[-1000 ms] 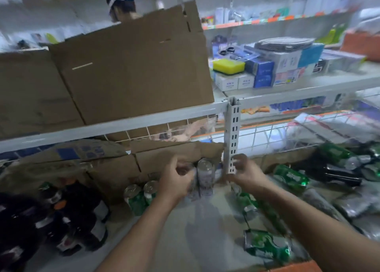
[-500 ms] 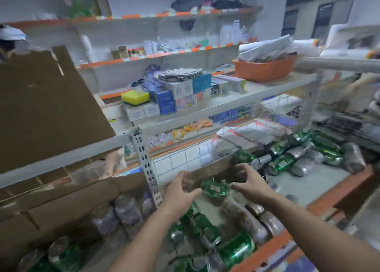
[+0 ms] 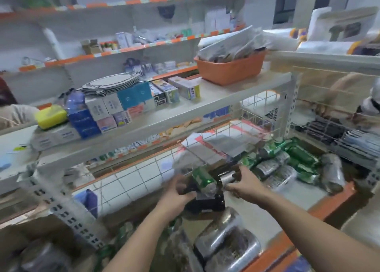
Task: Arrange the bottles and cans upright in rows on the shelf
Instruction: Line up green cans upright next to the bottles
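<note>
Left hand [image 3: 178, 192] and right hand [image 3: 245, 183] curl fingers round a dark glass bottle [image 3: 207, 202] and green aluminium can [image 3: 202, 178], needing uprighting next.

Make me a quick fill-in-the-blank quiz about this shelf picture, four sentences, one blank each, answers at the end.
1. The tub of papers on the upper shelf is ____ in colour.
2. The can between the left hand and the right hand is ____ in colour.
3. The heaped cans at the right lie on their ____, not upright.
4. The stack of plates rests on top of ____.

Answers: orange; green; sides; boxes
</note>
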Demonstrator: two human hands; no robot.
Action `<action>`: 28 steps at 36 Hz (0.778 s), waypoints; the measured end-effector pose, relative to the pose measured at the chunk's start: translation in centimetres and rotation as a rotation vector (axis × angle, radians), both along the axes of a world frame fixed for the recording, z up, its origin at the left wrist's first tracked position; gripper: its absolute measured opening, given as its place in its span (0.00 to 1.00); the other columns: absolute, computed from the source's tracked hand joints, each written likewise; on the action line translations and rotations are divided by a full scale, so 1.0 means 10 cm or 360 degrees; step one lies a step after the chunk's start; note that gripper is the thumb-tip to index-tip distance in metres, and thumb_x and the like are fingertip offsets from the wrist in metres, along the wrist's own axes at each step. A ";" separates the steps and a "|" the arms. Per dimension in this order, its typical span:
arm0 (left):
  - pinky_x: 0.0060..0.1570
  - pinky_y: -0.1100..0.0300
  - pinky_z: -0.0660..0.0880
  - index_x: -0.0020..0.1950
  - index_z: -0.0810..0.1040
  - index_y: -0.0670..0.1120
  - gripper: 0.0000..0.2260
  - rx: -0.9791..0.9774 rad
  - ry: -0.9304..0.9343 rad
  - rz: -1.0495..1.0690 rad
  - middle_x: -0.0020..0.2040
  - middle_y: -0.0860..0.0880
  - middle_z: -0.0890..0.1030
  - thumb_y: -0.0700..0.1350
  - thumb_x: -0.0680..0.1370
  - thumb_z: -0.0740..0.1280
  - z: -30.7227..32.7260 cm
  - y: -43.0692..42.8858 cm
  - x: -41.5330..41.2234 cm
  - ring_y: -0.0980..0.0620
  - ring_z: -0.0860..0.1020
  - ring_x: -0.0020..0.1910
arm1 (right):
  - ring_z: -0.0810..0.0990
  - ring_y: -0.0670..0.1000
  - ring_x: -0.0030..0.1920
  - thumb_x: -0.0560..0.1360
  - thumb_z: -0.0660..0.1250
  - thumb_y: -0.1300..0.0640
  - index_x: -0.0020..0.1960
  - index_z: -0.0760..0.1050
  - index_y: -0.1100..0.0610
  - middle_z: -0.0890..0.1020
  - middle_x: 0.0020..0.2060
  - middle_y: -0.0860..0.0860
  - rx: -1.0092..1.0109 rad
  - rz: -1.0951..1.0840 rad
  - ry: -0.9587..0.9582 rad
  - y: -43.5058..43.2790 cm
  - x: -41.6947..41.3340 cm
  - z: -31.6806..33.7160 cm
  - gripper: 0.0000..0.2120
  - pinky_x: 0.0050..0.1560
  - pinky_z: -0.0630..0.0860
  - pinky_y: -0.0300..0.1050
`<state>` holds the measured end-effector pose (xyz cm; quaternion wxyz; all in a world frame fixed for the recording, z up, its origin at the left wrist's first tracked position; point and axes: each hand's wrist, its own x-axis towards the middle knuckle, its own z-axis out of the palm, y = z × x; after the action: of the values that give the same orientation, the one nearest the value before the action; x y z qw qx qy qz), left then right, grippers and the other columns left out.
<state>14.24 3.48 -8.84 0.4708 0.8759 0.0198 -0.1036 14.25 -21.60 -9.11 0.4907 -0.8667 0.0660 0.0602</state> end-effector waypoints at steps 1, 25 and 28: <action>0.46 0.62 0.72 0.71 0.69 0.56 0.27 0.0004 0.0007 0.0030 0.62 0.51 0.77 0.51 0.75 0.76 -0.02 0.01 0.03 0.52 0.77 0.59 | 0.80 0.50 0.49 0.69 0.79 0.54 0.62 0.68 0.49 0.80 0.51 0.51 0.0004 0.0025 0.0003 0.04 0.05 -0.02 0.28 0.47 0.80 0.48; 0.41 0.65 0.71 0.59 0.72 0.58 0.20 0.0113 -0.0043 0.0388 0.54 0.56 0.78 0.45 0.73 0.77 -0.25 0.69 -0.19 0.56 0.78 0.53 | 0.81 0.57 0.52 0.58 0.67 0.35 0.68 0.73 0.49 0.81 0.54 0.56 -0.0106 -0.0023 -0.0129 0.79 0.42 -0.54 0.41 0.55 0.81 0.57; 0.44 0.62 0.75 0.61 0.71 0.60 0.22 0.0082 -0.0082 0.0330 0.55 0.57 0.77 0.47 0.73 0.77 -0.15 0.74 -0.23 0.56 0.78 0.53 | 0.82 0.55 0.48 0.59 0.72 0.41 0.60 0.78 0.51 0.83 0.48 0.53 -0.0017 -0.0034 -0.0283 0.87 0.26 -0.21 0.32 0.51 0.81 0.55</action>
<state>11.93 10.86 -10.35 0.4567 0.8833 0.1010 -0.0313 16.83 -12.93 -11.22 0.4907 -0.8705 0.0318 -0.0226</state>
